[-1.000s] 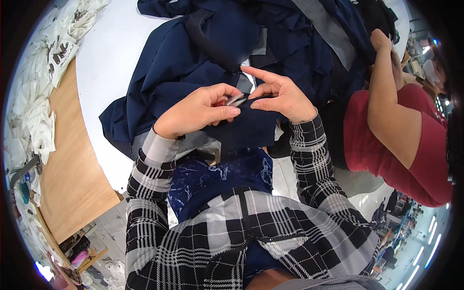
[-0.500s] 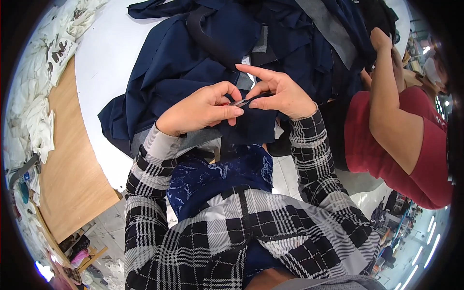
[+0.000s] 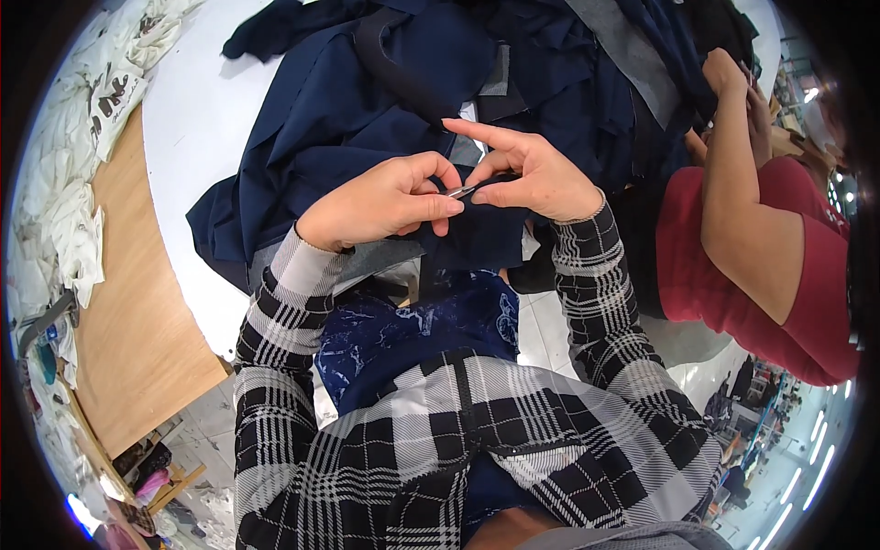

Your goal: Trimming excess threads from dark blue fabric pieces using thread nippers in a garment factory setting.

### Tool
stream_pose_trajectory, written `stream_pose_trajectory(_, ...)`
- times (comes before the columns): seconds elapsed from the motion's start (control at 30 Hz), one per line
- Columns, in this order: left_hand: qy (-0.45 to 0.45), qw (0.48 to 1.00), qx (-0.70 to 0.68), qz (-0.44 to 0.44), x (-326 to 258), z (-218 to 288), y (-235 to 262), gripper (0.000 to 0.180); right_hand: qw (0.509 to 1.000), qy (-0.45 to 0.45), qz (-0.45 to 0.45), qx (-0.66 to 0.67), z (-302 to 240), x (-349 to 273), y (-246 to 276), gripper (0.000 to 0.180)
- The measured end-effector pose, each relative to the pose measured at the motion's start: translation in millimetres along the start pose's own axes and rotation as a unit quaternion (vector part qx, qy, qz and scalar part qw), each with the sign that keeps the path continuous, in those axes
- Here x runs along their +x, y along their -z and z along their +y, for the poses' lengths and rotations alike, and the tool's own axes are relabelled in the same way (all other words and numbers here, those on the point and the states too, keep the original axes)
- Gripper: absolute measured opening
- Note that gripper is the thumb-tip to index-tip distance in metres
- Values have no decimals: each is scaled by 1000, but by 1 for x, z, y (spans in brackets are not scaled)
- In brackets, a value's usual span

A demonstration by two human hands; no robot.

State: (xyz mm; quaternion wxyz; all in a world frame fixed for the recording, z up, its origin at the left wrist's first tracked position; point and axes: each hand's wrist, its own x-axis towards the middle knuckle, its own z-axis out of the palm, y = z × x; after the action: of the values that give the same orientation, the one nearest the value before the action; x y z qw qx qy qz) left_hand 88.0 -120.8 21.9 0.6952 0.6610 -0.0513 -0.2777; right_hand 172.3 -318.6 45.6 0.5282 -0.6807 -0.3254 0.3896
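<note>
My left hand [image 3: 390,200] is closed, with thumb and fingers pinching thread snips [image 3: 459,192], a small silvery tool whose tips point right. The snips' tips meet the dark navy cloth at the fingertips of my right hand [image 3: 541,179]. That hand pinches a bit of the navy fabric [image 3: 490,240] between thumb and bent fingers, its index finger stretched out to the left. The fabric hangs down toward my lap. Behind both hands a large heap of navy garment pieces [image 3: 321,119] with grey lining parts is spread out. The snips' handles are mostly hidden in my left hand.
The heap lies on a white table [image 3: 197,119]. At left are a bare wooden board [image 3: 137,302] and a pile of white cloth [image 3: 55,183]. Close on my right, a person in a red shirt [image 3: 733,247] handles dark cloth with both hands.
The snips have tilted slightly between my fingers, while both hands stay almost in place. At the far left, the heap's end has shifted a little left. The person's hands have moved slightly.
</note>
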Motion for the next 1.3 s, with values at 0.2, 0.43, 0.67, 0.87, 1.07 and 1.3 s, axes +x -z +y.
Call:
stream_pose_trajectory(0.2, 4, 1000, 4, -1, 1, 2, 0, 19, 1000, 0, 3, -6, 0, 0, 1, 74)
stream_pose_trajectory(0.43, 3, 1000, 31, 2, 0, 2, -1, 17, 1000, 1, 1, -18, -1, 0, 0, 75)
stream_pose_trajectory(0.67, -46, 996, -24, 67, -5, 1, 0, 25, 999, 11, 35, 6, 6, 0, 1, 75)
stream_pose_trajectory(0.87, -153, 957, -17, 246, 13, -21, -22, 16, 993, 7, 92, 70, 11, -2, 0, 73)
stream_pose_trajectory(1.07, -97, 950, -170, 243, 18, -23, -27, 14, 986, 50, 141, 80, 13, -4, -4, 60)
stream_pose_trajectory(1.3, -122, 953, -129, 246, 19, -17, -28, 16, 969, 83, 202, 113, 18, -5, -11, 52)
